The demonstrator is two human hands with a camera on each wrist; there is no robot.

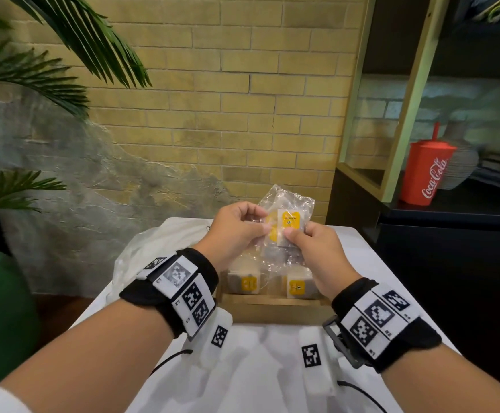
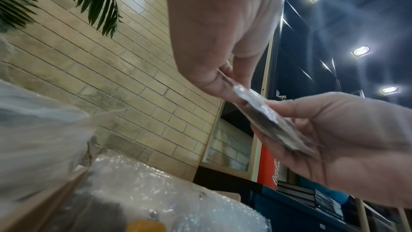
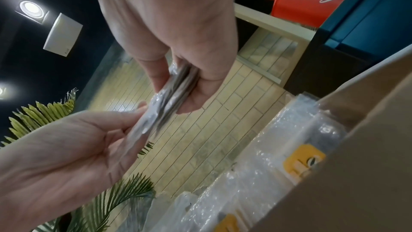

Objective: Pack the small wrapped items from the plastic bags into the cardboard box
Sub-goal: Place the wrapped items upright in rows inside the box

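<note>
Over the cardboard box (image 1: 272,303) both hands hold up a clear plastic bag (image 1: 290,201) of small wrapped items. One item with a yellow label (image 1: 291,222) shows through the film. My left hand (image 1: 247,231) pinches the bag's left edge, and my right hand (image 1: 300,242) pinches the flat stack of items (image 3: 176,85) at the bag's lower right. The left wrist view shows the left fingertips (image 2: 225,87) on the bag's edge (image 2: 256,100) and the right hand (image 2: 347,140) opposite. Two bubble-wrapped packs (image 1: 244,283) (image 1: 298,287) with yellow labels sit in the box.
A white plastic bag (image 1: 141,251) lies on the white table (image 1: 272,371), left of the box. A red Coca-Cola cup (image 1: 425,171) stands on the dark shelf unit to the right. Palm fronds (image 1: 19,79) and a green pot (image 1: 1,308) are on the left, before a brick wall.
</note>
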